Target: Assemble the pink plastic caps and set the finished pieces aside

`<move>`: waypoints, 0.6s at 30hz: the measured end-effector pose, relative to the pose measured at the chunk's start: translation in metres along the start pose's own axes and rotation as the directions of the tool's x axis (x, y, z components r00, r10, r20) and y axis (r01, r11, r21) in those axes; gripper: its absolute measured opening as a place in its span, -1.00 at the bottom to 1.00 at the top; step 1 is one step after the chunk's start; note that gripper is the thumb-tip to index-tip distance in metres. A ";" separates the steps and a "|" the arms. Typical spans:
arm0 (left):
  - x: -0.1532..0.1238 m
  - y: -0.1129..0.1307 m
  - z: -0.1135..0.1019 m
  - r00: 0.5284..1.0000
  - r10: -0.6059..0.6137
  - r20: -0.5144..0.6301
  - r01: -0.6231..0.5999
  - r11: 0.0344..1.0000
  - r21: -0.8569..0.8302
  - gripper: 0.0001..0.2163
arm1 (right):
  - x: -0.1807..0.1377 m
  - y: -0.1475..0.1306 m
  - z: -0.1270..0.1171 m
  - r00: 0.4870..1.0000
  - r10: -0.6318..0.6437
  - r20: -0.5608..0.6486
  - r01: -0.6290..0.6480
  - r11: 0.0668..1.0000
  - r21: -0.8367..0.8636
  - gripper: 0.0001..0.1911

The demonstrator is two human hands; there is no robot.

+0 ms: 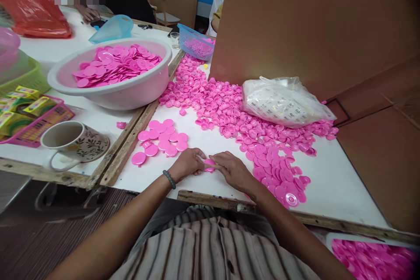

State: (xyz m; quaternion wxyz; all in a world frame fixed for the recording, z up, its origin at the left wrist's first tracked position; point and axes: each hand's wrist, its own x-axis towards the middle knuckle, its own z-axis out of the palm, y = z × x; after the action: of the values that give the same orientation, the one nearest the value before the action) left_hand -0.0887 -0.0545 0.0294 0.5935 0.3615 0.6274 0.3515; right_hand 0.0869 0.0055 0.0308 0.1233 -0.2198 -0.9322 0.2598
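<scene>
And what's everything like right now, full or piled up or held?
Pink piece: held between left hand and right hand
Big basin: heaped with pink discs
Mug: upright, contents unclear
Blue basket: holding pink parts
Pink basket: holding boxes
Clear bag: lying on pink cups
Red bag: crumpled

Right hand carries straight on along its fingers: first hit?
Most likely the pink piece right at the fingertips of the right hand, then the left hand beyond it. Fingers partly cover the piece, so exact contact and depth are unclear.
</scene>
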 end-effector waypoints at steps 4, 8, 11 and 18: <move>0.004 0.004 0.000 0.997 -0.080 0.007 0.080 0.995 -0.059 -0.76 | 0.004 0.001 0.003 0.997 0.024 0.072 -0.015 0.991 -0.133 -0.84; 0.006 0.007 0.002 0.987 -0.160 0.014 0.161 0.982 -0.101 -0.75 | 0.010 0.001 0.002 0.994 0.014 0.109 0.010 0.976 -0.219 -0.85; 0.008 0.007 0.003 0.984 -0.178 -0.021 0.176 0.980 -0.097 -0.72 | 0.017 0.001 -0.003 0.987 0.039 0.158 -0.001 0.973 -0.229 -0.81; 0.009 0.002 0.004 0.993 -0.114 -0.040 0.111 0.991 -0.071 -0.77 | 0.009 -0.001 0.002 0.994 0.043 0.104 -0.028 0.990 -0.140 -0.89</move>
State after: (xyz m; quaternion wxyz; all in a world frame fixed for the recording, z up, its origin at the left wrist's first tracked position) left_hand -0.0852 -0.0455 0.0269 0.6104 0.2971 0.6473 0.3466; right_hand 0.0779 0.0077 0.0305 0.0530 -0.2301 -0.9492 0.2080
